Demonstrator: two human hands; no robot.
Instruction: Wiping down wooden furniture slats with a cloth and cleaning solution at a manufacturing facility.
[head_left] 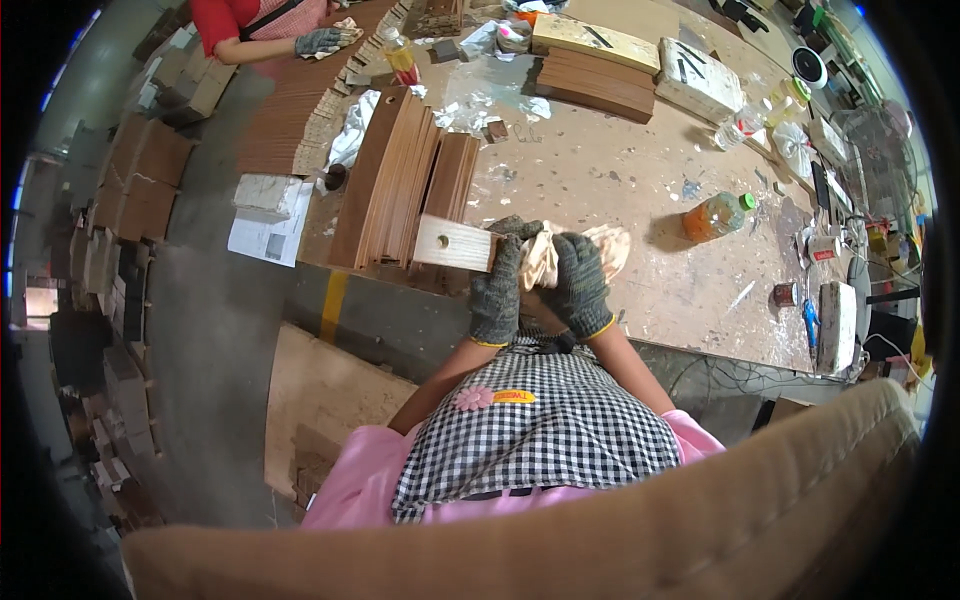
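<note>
Both of my hands wear dark grey knit gloves with yellow cuffs, close together at the table's near edge. My left hand point(497, 285) is closed round the right end of a pale wooden slat point(452, 243), which has a round hole near its far left end. In my right hand point(574, 280) is a crumpled cream cloth point(540, 258), pressed between the two hands; more pale cloth shows beyond the right glove. Just left of the slat lie stacks of brown wooden slats point(375, 185). My gloves hide the slat's held end.
The worktable point(600, 170) bears a bottle of orange liquid point(712, 218), a brown board stack point(595, 85), clear bottles point(740, 125) and a small cup point(785, 294). Far left, a co-worker's gloved hand point(320, 42) rests on a cloth over long brown slats point(285, 120).
</note>
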